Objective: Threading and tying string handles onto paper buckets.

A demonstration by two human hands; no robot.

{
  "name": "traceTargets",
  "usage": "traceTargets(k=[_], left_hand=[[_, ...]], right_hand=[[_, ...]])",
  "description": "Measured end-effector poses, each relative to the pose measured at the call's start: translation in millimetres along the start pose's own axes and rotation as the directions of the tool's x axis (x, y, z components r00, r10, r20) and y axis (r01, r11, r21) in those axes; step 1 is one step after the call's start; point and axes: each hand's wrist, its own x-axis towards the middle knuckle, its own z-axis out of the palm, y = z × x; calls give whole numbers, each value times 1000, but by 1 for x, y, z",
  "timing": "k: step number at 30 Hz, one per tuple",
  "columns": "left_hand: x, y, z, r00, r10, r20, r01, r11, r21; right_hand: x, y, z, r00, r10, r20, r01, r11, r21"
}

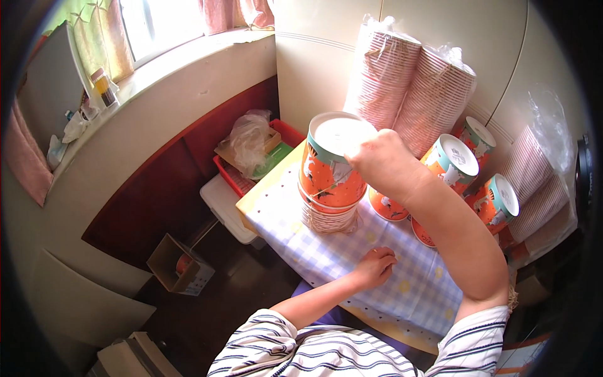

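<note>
An orange paper bucket (331,179) with a teal band and a white base stands upside down on top of a stack of nested buckets (328,217), whose pale rims show below. My right hand (380,157) is closed at the upper right edge of that bucket; its fingertips are turned away from view. Thin straw-coloured strands cross the bucket's side and hang by the stacked rims. Nearer to me, my left hand (377,266) rests low over the checked tablecloth (396,295) with curled fingers. Whatever those fingers pinch is too small to name.
More upturned orange buckets (457,158) stand right of the stack, partly behind my right forearm. Tall bagged stacks of striped-looking cups (384,69) lean at the wall. A red basket (235,179) sits beyond the table's left edge; an open cardboard box (180,267) lies on the floor.
</note>
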Motion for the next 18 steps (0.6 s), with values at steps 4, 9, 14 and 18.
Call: traceTargets(k=[4, 9, 14, 18], left_hand=[[-2, 0, -1, 999, 11, -30, -11, 1000, 9], [0, -1, 2, 999, 19, -33, -19, 1000, -5], [0, -2, 1, 999, 19, -34, -20, 1000, -10], [1, -1, 1, 999, 18, -30, -19, 1000, -22]], right_hand=[[0, -5, 5, 1000, 2, 0, -2, 999, 43], [-2, -5, 3, 989, 11, 150, -17, 999, 36], [-3, -7, 10, 987, 14, 159, -23, 998, 54], [-5, -9, 12, 989, 23, 148, -32, 998, 62]])
